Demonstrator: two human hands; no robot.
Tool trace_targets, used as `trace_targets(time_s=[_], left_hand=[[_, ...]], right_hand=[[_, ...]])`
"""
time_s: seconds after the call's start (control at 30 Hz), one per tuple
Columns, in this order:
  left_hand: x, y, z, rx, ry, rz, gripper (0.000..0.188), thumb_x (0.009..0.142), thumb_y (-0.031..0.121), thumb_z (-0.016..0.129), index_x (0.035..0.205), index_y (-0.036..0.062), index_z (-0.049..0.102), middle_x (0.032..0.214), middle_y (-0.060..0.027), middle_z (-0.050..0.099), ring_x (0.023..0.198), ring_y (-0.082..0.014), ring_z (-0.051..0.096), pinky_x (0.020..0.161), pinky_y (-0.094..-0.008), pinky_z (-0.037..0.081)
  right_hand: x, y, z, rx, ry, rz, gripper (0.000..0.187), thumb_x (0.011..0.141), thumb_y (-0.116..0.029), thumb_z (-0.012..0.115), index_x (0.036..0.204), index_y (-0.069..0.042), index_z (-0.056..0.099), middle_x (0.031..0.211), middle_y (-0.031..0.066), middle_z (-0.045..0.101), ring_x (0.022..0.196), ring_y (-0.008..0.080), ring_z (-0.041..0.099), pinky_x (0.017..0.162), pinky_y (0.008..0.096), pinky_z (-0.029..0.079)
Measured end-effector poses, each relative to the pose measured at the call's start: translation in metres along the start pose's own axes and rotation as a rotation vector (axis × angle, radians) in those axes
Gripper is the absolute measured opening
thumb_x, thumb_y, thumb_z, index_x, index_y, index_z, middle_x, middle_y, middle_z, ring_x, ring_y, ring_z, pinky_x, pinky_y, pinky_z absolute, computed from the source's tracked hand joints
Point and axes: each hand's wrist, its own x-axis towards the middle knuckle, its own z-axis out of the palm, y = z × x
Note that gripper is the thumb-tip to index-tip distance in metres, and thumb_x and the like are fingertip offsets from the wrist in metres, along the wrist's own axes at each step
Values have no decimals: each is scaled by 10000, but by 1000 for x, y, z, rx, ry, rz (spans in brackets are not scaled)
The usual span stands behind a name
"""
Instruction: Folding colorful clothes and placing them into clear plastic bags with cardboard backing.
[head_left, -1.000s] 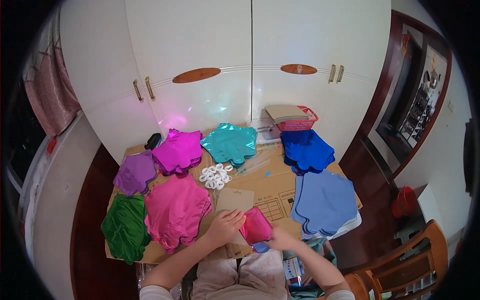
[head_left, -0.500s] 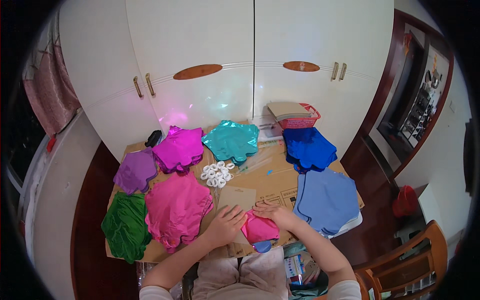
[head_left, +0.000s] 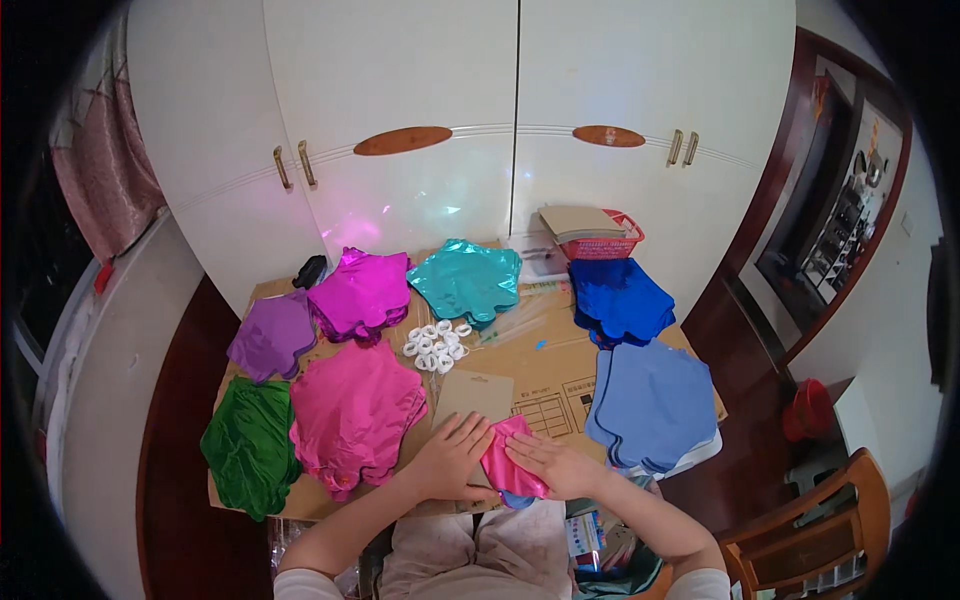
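Near the front edge of the table lies a small folded pink piece of shiny foil (head_left: 507,459), which looks like a flat balloon. A bit of blue (head_left: 517,499) peeks out at its near end. My right hand (head_left: 560,464) lies on the foil's right side with its fingers stretched flat. My left hand (head_left: 452,462) rests flat along the foil's left edge, fingers out, over a grey-brown card (head_left: 474,393). Left of that hand is a stack of larger pink foil shapes (head_left: 355,415). White ring-like coils (head_left: 436,346) sit beyond the card.
Around the cardboard-covered table (head_left: 545,375) lie foil stacks: green (head_left: 247,447), purple (head_left: 270,337), magenta (head_left: 360,290), teal (head_left: 465,280), dark blue (head_left: 622,300) and pale blue (head_left: 655,405). A red basket (head_left: 620,240) holding cards stands at the back. A wooden chair (head_left: 815,535) is at right.
The pink foil has become narrower, its right part folded inward. My right hand has come down over it from its far right corner. Less of the blue bit shows.
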Motion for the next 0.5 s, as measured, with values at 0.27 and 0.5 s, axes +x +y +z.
trace_targets(time_s=[0.27, 0.5], left_hand=[[-11, 17, -19, 43, -109, 11, 840, 740, 611, 568, 1270, -30, 449, 1312, -210, 443, 1282, -314, 360, 1069, -497, 213], [-46, 67, 4, 177, 12, 113, 507, 774, 300, 601, 1185, 7, 547, 1228, -115, 548, 1184, -229, 486, 1023, -373, 346]], right_hand=[[-9, -16, 9, -35, 88, 33, 770, 704, -283, 635, 1361, -2, 348, 1400, 172, 377, 1306, 287, 359, 1084, 402, 287], [-23, -41, 17, -105, 178, -17, 560, 706, -201, 585, 1238, -38, 516, 1277, 106, 524, 1200, 237, 488, 1028, 374, 364]])
